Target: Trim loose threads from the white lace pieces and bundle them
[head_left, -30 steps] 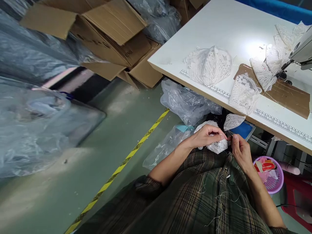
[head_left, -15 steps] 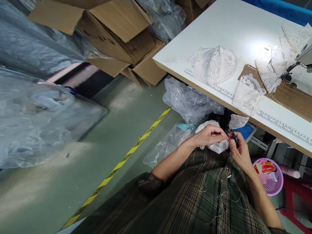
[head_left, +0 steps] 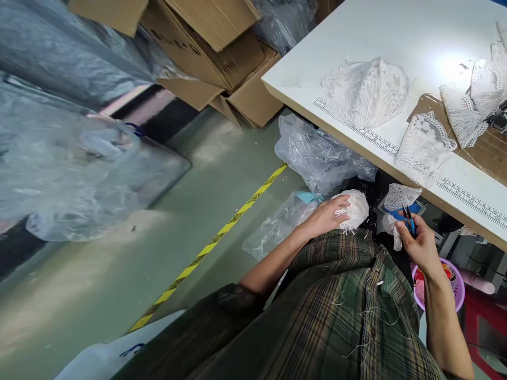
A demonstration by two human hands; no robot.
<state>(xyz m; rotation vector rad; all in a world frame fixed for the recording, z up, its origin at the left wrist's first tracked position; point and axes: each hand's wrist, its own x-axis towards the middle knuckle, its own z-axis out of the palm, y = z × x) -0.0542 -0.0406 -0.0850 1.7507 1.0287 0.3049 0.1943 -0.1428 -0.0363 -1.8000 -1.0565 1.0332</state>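
Parted since half a second ago, when their fingertips nearly met in front of the lap, the left hand and the right hand stand well apart in the head view, the right one shifted toward the table. Blue-handled snips are clamped in the right hand, dark blades pointing away from the body, and a narrow white lace strip hangs just beside its thumb; whether that hand also pinches the strip cannot be told. Over the edge of the lap, the left hand lies on a rounded white lace piece, its thumb and fingers spread over the near side; whether they grip it cannot be told. Loose threads cling to the plaid garment. On the table, a heap of white lace sits near the printed ruler, another lace piece lies at the front edge, and fan-shaped lace pieces rest partly on a brown sheet. Crumpled clear plastic shows below the table's edge, a purple basket is partly behind the right forearm, and an open cardboard box stands beyond the yellow-and-black floor tape.
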